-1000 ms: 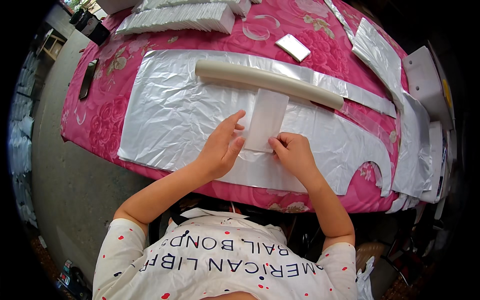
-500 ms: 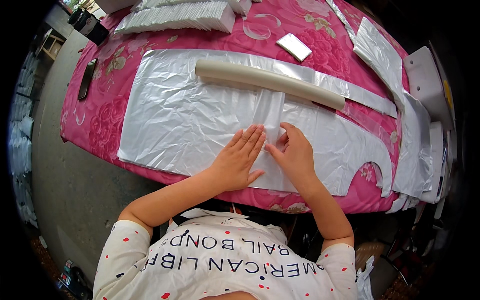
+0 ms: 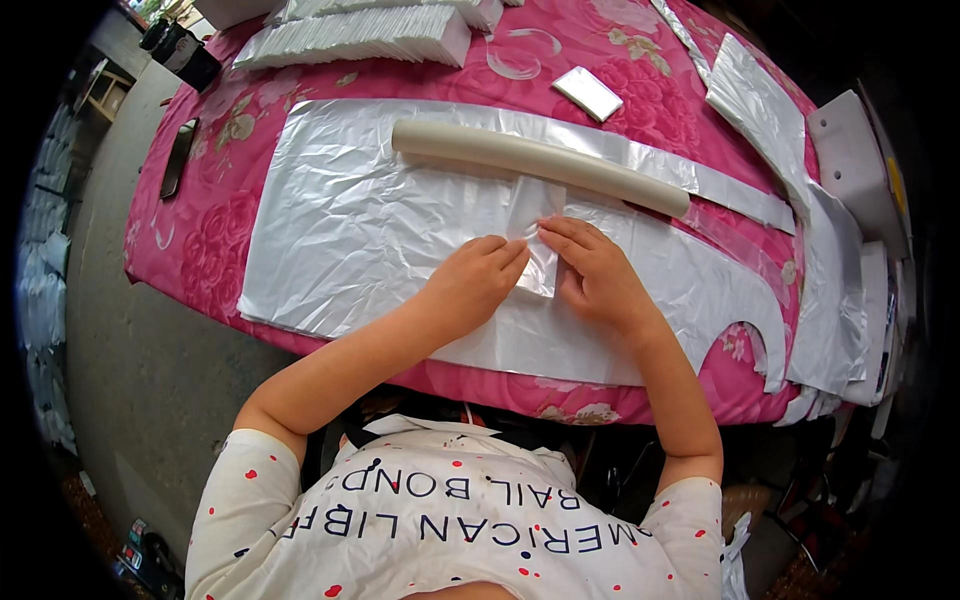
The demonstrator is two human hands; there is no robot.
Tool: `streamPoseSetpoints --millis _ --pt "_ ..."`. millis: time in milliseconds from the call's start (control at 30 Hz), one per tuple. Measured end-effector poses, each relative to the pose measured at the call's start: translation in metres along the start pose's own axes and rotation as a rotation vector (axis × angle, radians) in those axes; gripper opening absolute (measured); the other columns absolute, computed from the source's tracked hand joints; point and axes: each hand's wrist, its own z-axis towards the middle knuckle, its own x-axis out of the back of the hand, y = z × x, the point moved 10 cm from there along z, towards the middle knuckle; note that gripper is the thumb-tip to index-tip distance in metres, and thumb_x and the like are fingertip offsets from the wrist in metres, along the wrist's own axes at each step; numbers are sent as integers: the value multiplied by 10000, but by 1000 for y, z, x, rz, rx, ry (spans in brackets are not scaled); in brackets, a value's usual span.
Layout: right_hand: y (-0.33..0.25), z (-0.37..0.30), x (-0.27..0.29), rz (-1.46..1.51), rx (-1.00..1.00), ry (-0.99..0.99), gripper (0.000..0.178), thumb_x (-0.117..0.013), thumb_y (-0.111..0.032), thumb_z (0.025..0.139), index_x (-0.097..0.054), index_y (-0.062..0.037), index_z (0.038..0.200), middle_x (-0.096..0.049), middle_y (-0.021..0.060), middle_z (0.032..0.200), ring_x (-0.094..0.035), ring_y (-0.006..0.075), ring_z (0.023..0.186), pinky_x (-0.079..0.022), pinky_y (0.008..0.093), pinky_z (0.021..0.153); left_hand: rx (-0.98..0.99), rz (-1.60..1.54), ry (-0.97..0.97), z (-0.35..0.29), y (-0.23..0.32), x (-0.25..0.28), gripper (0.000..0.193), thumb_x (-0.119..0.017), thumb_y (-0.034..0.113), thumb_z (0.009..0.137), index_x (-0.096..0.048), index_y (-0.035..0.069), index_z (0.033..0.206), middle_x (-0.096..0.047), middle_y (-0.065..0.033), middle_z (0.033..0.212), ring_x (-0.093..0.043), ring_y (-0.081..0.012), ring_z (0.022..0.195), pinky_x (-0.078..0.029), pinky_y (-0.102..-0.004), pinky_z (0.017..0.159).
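A stack of silvery-white plastic bags [image 3: 340, 220] lies flat before me, with handle-shaped cutouts at its right end. On top of it is a narrow folded plastic bag [image 3: 538, 202], its lower end folded up. My left hand [image 3: 475, 283] has its fingers drawn together at the left edge of this folded bag. From the right, my right hand [image 3: 598, 278] holds the other edge with bent fingers and thumb. The fingertips partly hide the fold. Just beyond both hands, a long beige tube [image 3: 540, 163] rests across the stack.
A pink flowered cloth [image 3: 215, 240] covers the table. Bundles of folded white bags [image 3: 355, 38] sit at the back, near a small white packet [image 3: 588, 94]. A phone [image 3: 178, 158] and a dark cup [image 3: 180, 52] are at the left; more plastic sheets [image 3: 825, 280] hang over the right side.
Both hands have moved from lying near the lower part of the strip to gripping its sides. The strip's lower end has been folded upward, making it shorter.
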Motion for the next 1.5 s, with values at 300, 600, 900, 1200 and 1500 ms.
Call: streamPoseSetpoints --millis 300,600,900,1200,1500 --pt "-49 -35 -17 -74 189 28 235 -586 -60 687 -644 -42 914 -639 46 959 -595 217 870 -494 330 772 -162 -84 53 -43 29 21 492 -597 87 635 -563 -4 1118 -589 -118 1134 -581 -239 1007 -451 -374 889" --pt "-12 -35 -11 176 -218 30 224 -655 -15 684 -665 -46 906 -655 63 821 -607 207 690 -490 311 624 229 -417 47 -32 -13 12 498 -606 -15 693 -538 14 1186 -665 -98 900 -637 -227 865 -486 -334 772" --pt "39 -32 -31 348 -918 -173 299 -616 -281 824 -663 1 736 -604 80 552 -588 143 495 -447 275 514 726 -664 -20 -22 -57 -3 747 -684 137 765 -268 -105 1337 -663 -138 729 -648 -198 634 -495 -279 607" --pt "43 -31 -35 369 -1003 -244 296 -636 -273 812 -665 11 734 -598 78 536 -575 142 459 -442 278 488 824 -672 -86 -22 -59 2 801 -686 110 745 -222 -88 1367 -636 -157 903 -640 -208 686 -496 -276 644" --pt "44 -29 -35 294 -940 -200 261 -614 -259 805 -683 -15 742 -620 104 571 -599 183 502 -462 302 527 187 9 48 7 -1 -5 777 -581 360 794 -272 -98 1340 -330 -262 1366 -296 -383 1292 -236 -454 1067"
